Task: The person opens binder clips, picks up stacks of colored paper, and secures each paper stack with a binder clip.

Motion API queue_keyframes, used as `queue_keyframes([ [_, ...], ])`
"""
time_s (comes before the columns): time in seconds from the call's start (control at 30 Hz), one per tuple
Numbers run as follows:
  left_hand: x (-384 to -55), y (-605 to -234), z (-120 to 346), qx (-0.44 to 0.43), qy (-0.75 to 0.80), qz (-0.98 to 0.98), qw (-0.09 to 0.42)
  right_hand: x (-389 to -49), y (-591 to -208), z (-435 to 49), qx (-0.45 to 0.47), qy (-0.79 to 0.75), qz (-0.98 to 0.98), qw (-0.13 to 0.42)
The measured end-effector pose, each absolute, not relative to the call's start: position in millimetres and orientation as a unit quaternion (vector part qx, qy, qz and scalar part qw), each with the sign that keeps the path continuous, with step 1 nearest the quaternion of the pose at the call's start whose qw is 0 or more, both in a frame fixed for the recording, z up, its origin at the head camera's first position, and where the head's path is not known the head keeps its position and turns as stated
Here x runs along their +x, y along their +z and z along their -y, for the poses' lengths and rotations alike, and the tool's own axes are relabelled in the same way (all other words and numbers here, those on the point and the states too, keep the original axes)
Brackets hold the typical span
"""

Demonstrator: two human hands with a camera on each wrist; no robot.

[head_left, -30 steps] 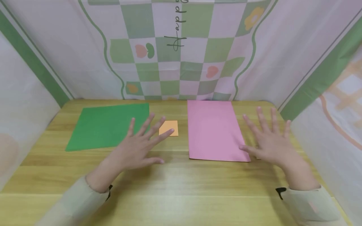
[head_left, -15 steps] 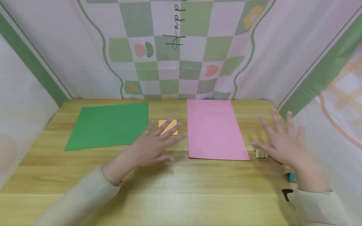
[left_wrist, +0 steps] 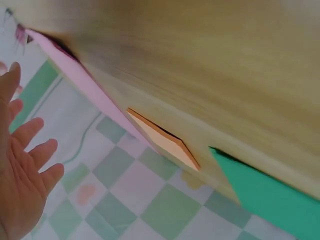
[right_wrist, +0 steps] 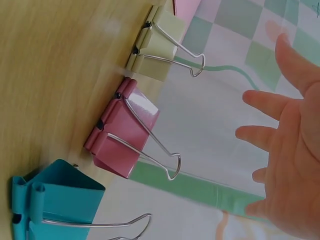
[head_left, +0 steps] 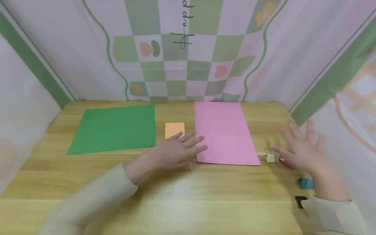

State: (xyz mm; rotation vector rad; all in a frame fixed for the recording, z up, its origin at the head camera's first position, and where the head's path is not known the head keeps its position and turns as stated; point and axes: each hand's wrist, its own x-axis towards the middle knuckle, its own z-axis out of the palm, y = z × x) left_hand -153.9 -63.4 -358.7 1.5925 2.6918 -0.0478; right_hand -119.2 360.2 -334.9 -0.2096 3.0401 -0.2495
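My left hand (head_left: 173, 152), fingers spread and holding nothing, hovers over the wooden table between the orange sticky-note pad (head_left: 174, 130) and the pink paper (head_left: 226, 137), its fingertips overlapping the paper's left edge. To the left lies a green sheet (head_left: 114, 129). My right hand (head_left: 306, 153) is also spread, above three binder clips at the table's right side. The right wrist view shows them in a row: a cream binder clip (right_wrist: 162, 45), a pink binder clip (right_wrist: 125, 130) and a teal binder clip (right_wrist: 65, 200). In the head view the pink clip is mostly hidden under that hand.
The wooden table (head_left: 176, 209) ends at the back against a hanging cloth (head_left: 199, 49) with a green checked print. More cloth hangs along the left and right sides.
My left hand has moved right, from beside the green sheet across the orange pad to the pink paper's edge. My right hand has shifted right and slightly nearer, uncovering the cream and teal clips.
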Motion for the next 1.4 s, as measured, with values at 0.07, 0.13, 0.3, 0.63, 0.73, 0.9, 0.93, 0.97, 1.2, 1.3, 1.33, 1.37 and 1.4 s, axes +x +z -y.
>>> queue_keyframes([
  [0.07, -157, -359, 58, 0.522, -0.035, -0.852, -0.003, -119, -336, -362, -0.066, -0.085, -0.993, 0.045],
  [0.13, -160, -358, 52, 0.530, -0.053, -0.846, -0.012, -118, -336, -364, -0.063, -0.087, -0.993, 0.045],
  [0.3, -169, -358, 38, 0.541, -0.069, -0.838, -0.006, -116, -337, -367, -0.060, -0.089, -0.993, 0.055],
  [0.63, -183, -367, 16, 0.549, -0.068, -0.832, 0.029, -118, -345, -381, -0.059, -0.114, -0.990, 0.063],
  [0.73, -182, -369, 11, 0.549, -0.065, -0.832, 0.045, -118, -350, -389, -0.060, -0.114, -0.989, 0.067],
  [0.9, -178, -372, 10, 0.547, -0.060, -0.832, 0.066, -118, -355, -397, -0.058, -0.107, -0.991, 0.054],
  [0.93, -178, -373, 9, 0.546, -0.060, -0.833, 0.070, -118, -355, -399, -0.054, -0.104, -0.992, 0.051],
  [0.97, -177, -374, 9, 0.547, -0.061, -0.832, 0.072, -118, -355, -401, -0.050, -0.104, -0.992, 0.053],
  [1.2, -178, -378, 3, 0.547, -0.082, -0.829, 0.080, -117, -356, -410, -0.031, -0.110, -0.990, 0.078],
  [1.3, -179, -380, 2, 0.548, -0.090, -0.827, 0.086, -116, -359, -414, -0.042, -0.114, -0.990, 0.077],
  [1.33, -179, -380, 1, 0.549, -0.091, -0.826, 0.089, -116, -359, -415, -0.044, -0.118, -0.989, 0.077],
  [1.37, -180, -380, 1, 0.548, -0.091, -0.826, 0.092, -116, -360, -416, -0.044, -0.119, -0.989, 0.076],
  [1.4, -180, -381, 1, 0.547, -0.092, -0.827, 0.094, -115, -361, -417, -0.043, -0.121, -0.989, 0.076],
])
